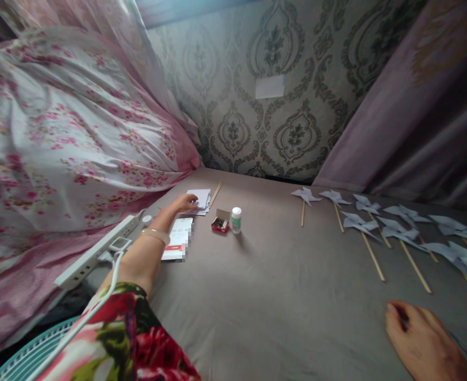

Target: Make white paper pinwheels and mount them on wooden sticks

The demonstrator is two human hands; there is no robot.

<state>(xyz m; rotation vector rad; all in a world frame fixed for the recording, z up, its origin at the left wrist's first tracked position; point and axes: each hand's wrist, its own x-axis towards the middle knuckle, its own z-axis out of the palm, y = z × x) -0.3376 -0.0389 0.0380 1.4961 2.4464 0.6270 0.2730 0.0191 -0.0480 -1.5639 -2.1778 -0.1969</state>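
My left hand [186,202] reaches over a stack of white paper squares [202,198], fingers bent and slightly apart at its near left side. I make out nothing held in it. My right hand [423,333] rests on the grey sheet at the lower right, loosely curled into a fist, with nothing visible in it. Thin wooden sticks [216,194] lie beside the stack. A small red box of pins [219,225] stands open next to a white-capped bottle [236,219]. Under my left forearm lies a phone [181,238] with a lit screen, partly covered.
Several paper pinwheels [360,225] on wooden sticks lie in rows on the right. A white power strip [98,251] with a plugged-in cable runs along the left edge, near a teal basket [30,349]. Floral bedding [70,116] is heaped at the left, against the patterned wall.
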